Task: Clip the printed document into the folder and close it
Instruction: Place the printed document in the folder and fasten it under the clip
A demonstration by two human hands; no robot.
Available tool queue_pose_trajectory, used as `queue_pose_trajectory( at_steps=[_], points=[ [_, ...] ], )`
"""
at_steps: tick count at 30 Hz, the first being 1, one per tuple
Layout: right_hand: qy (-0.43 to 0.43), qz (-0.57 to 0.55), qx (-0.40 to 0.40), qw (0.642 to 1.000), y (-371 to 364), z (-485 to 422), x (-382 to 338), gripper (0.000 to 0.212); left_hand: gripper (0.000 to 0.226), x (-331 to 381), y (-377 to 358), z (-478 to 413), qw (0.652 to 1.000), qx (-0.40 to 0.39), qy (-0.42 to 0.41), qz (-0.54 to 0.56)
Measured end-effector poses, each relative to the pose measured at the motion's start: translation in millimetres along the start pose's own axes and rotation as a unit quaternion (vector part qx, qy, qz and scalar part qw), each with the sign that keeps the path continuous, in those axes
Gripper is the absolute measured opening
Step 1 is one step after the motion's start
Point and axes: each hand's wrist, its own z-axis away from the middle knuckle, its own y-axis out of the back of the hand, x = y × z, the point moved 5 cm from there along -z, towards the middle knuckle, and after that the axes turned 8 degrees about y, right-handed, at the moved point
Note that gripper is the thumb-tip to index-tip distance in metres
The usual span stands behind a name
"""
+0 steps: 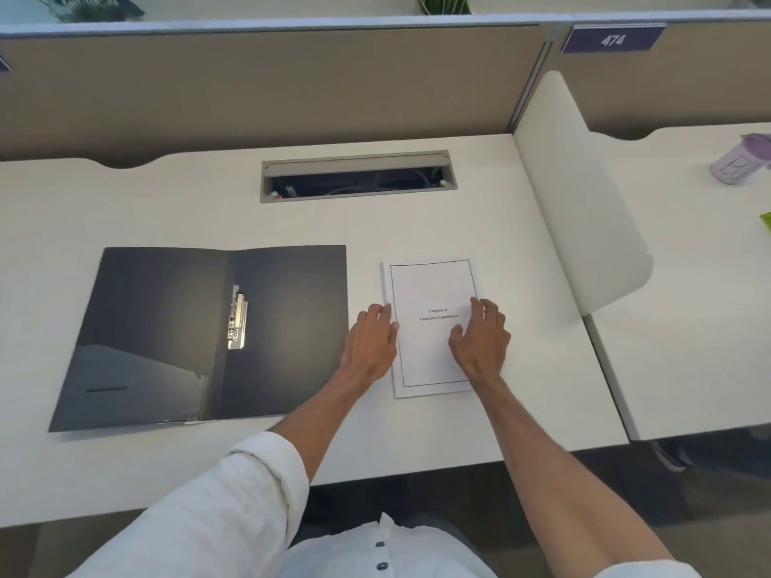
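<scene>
Document (432, 327) title too blurred to read, lying on the white tabletop (459, 227) right of the open folder (200, 335), left hand (371, 340) and right hand (479, 340) flat, fingers loose, at its edges.

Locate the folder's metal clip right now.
Head view: the clip sits left of centre, along the spine of the open folder, which lies on the desk left of the document.

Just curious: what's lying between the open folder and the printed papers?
Only the left hand on bare desk, between folder and document, per the head view.
</scene>
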Motion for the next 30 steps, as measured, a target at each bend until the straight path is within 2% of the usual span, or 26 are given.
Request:
queue_pose_trajectory(
  at_steps=[8, 18, 20, 23, 24, 27, 30],
  points=[
    [-0.075, -0.011, -0.020, 0.997, 1, -14, 26, 0.051, 0.047, 17, -13, -6, 0.994, -0.012, 0.095, 0.056],
    [-0.155, -0.170, -0.036, 0.973, 3, -36, 40, 0.058, 0.058, 18, -19, -7, 0.994, -0.026, 0.098, 0.047],
    [-0.151, -0.168, -0.053, 0.973, 2, -37, 41, 0.057, 0.060, 17, -19, -7, 0.994, -0.028, 0.095, 0.048],
    [-0.128, -0.175, -0.063, 0.974, 1, -37, 39, 0.022, 0.063, 17, -17, -7, 0.994, -0.029, 0.091, 0.048],
    [-0.120, -0.183, -0.068, 0.973, 0, -36, 38, 0.019, 0.063, 17, -17, -7, 0.994, -0.028, 0.090, 0.049],
    [-0.099, -0.194, -0.077, 0.973, 1, -34, 38, 0.018, 0.061, 16, -15, -7, 0.994, -0.026, 0.092, 0.061],
    [-0.078, -0.206, -0.081, 0.972, 4, -28, 32, 0.038, 0.053, 13, -13, -8, 0.991, -0.034, 0.092, 0.093]
  ],
)
